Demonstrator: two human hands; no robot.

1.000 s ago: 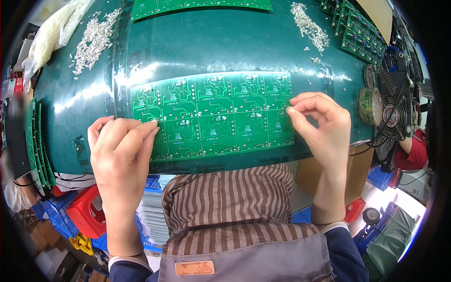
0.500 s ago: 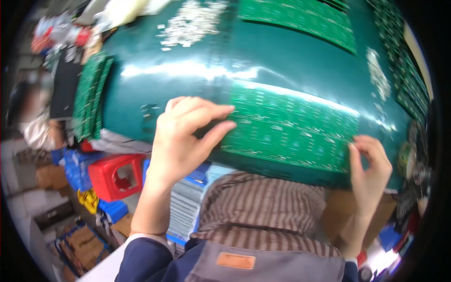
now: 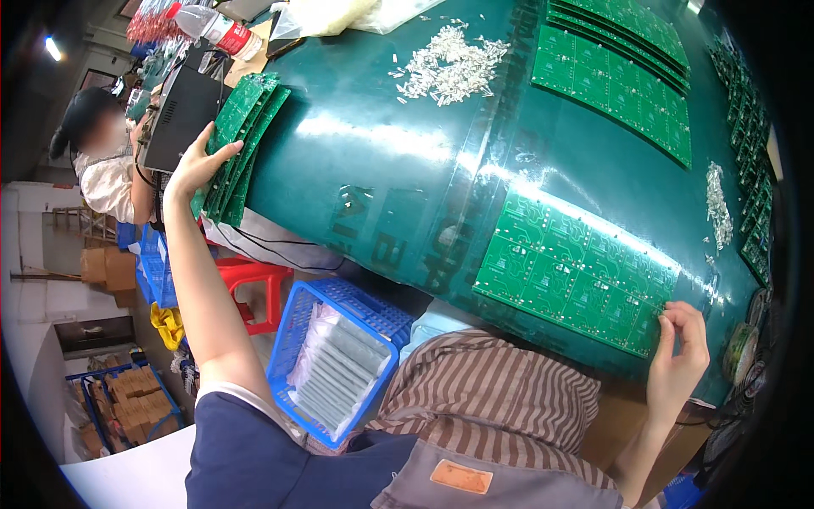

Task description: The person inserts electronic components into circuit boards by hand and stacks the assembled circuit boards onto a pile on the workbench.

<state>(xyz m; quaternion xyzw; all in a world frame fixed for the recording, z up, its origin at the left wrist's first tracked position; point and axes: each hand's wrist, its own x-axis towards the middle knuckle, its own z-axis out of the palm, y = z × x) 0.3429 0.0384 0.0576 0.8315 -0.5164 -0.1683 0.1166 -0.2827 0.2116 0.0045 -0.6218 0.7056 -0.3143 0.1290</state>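
A green circuit board panel (image 3: 577,276) lies flat on the table in front of me. My right hand (image 3: 681,339) is closed in a pinch at its right edge, thumb and index finger on the corner. Far to the left, my arm is stretched out to a leaning stack of green circuit boards (image 3: 246,144). There my left hand (image 3: 199,165) is at the stack's left side, thumb and index finger spread and touching or nearly touching the boards. Its other fingers are partly hidden.
Small white parts (image 3: 454,66) form a pile at the back, with another white pile (image 3: 718,208) at right. More board panels (image 3: 610,89) lie beyond. A black box (image 3: 182,114), a bottle (image 3: 222,32), a blue basket (image 3: 339,356) and a person (image 3: 106,170) are at left.
My left hand has left the panel's left edge and gone far left to the board stack. My right hand stays at the panel's right edge. The view has swung left.
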